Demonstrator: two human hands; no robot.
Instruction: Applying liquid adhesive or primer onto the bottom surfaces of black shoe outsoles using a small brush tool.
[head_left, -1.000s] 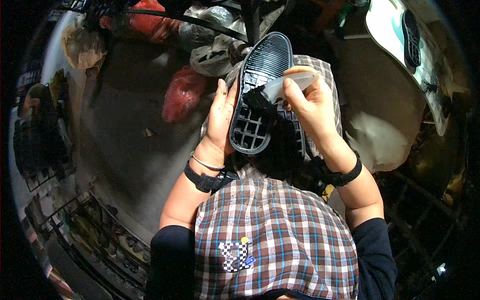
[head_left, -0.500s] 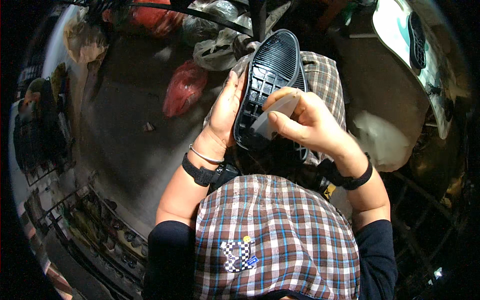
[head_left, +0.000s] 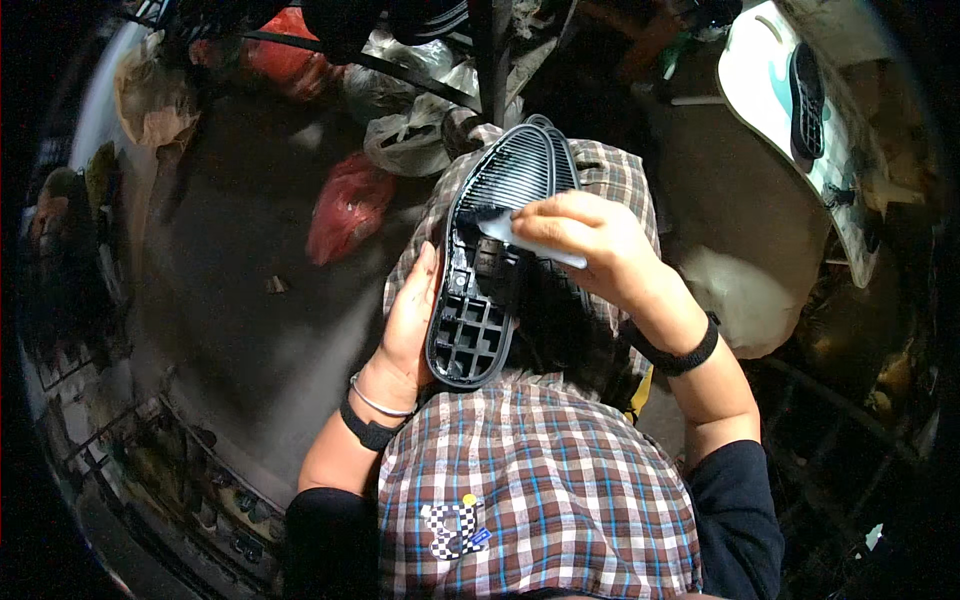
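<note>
A black shoe sole (head_left: pixel 466 335) with a grid of hollows at its heel and ribs at its toe lies over my lap, toe pointing away. My left hand (head_left: pixel 408 320) grips its left edge; most of the fingers go out of sight behind it. In my right hand (head_left: pixel 600 240) is a whitish translucent plastic scraper (head_left: pixel 497 230), pinched between closed fingers. Its tip, dark with something black, touches the sole just below the ribs. Part of a second black sole (head_left: pixel 566 165) shows behind the first, on the right.
Another black sole (head_left: pixel 807 105) rests on a white curved board (head_left: pixel 745 70) at the right. Red plastic bags (head_left: pixel 350 207) and grey ones (head_left: pixel 408 142) lie on the floor ahead. A dark metal post (head_left: pixel 492 70) stands beyond my knees, and a pale bag (head_left: pixel 735 305) sits right of them.
The sole has come nearer to me, its heel now close to my body. My right hand has moved the scraper from near the heel to below the toe ribs, its tip now dark.
</note>
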